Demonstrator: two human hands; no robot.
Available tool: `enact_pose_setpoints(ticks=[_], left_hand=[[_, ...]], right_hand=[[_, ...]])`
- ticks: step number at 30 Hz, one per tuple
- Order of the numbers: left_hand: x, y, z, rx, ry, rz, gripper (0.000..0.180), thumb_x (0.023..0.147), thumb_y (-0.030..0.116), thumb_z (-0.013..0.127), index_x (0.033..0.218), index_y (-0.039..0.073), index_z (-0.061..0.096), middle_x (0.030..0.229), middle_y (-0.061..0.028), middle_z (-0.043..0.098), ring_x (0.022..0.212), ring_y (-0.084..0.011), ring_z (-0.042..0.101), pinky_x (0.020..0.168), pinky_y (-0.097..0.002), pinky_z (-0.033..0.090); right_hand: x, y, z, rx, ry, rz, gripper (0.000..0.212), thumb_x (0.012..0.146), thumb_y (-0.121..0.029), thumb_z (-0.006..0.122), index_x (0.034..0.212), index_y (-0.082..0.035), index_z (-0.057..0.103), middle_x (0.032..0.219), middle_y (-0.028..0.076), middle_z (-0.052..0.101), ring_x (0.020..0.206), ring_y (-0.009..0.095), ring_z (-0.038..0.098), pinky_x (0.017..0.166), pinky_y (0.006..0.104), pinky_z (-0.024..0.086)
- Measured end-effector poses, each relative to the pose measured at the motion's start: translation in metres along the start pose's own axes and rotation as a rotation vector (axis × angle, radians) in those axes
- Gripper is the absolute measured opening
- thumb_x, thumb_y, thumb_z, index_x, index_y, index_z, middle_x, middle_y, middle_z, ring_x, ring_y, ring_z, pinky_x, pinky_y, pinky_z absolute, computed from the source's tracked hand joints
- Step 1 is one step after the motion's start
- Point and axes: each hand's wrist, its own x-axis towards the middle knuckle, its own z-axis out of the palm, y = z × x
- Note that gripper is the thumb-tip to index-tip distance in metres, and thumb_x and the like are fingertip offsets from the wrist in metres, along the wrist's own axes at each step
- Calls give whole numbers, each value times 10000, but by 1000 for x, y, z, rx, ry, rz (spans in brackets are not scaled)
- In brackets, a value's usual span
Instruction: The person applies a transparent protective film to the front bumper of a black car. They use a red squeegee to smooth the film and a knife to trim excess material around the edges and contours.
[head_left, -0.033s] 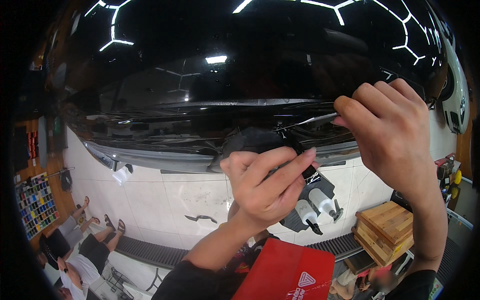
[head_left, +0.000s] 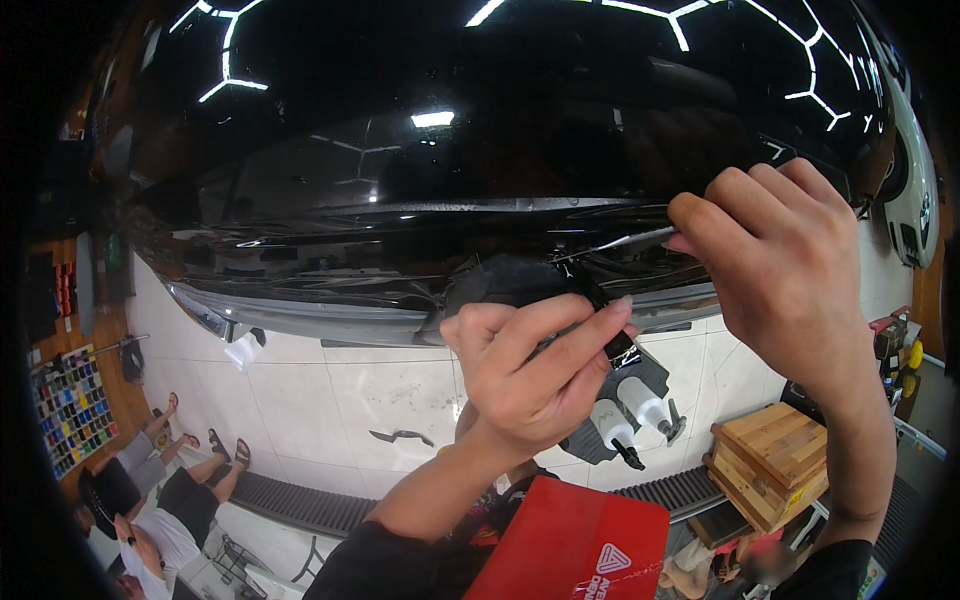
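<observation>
Landmark: glossy black car panel (head_left: 480,150), ceiling-light reflections across it, grey trim (head_left: 375,328) along its near edge.
Left hand (head_left: 530,370): at the panel's near edge, middle; thumb and fingers pinched tight on a strip of black film (head_left: 590,285).
Film: task piece; runs from the panel's near edge into the left fingertips, glossy; wrinkled along the panel edge to both sides.
Right hand (head_left: 780,265): over the panel's right near part; fingers curled tight around a slim metal tool (head_left: 632,239), its rear end hidden in the fist.
Tool tip: points left, just at the film by the panel edge; can't tell if touching.
Spray bottles: two, white (head_left: 612,424) (head_left: 643,402), dark nozzles, on a dark grey tray (head_left: 650,372), near side of panel, beyond the left hand's fingers.
Floor: pale tiles (head_left: 300,400) on the panel's near side; dark curved piece (head_left: 402,437) lying there.
Wooden box (head_left: 770,460): near side of panel, to the right.
Red bag (head_left: 570,540): near side, well apart from panel.
White car (head_left: 912,190): right of panel.
</observation>
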Motion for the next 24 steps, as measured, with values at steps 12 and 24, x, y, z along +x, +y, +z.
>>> enact_pose_setpoints(ticks=[12,24], left_hand=[[-3,-6,-3,-39,14,22,396,611,-1,850,974,158,862,896,17,716,829,-141,535,777,-344,334],[-9,-17,-3,-97,65,59,479,603,13,697,1011,209,853,975,88,731,773,-126,503,802,-315,333]], right_hand=[[-4,0,-1,61,-40,40,198,807,-108,792,939,-64,651,773,34,548,670,212,562,641,369,404],[-7,1,7,103,-25,74,152,816,-100,797,890,-74,666,737,29,564,652,199,607,608,360,426]])
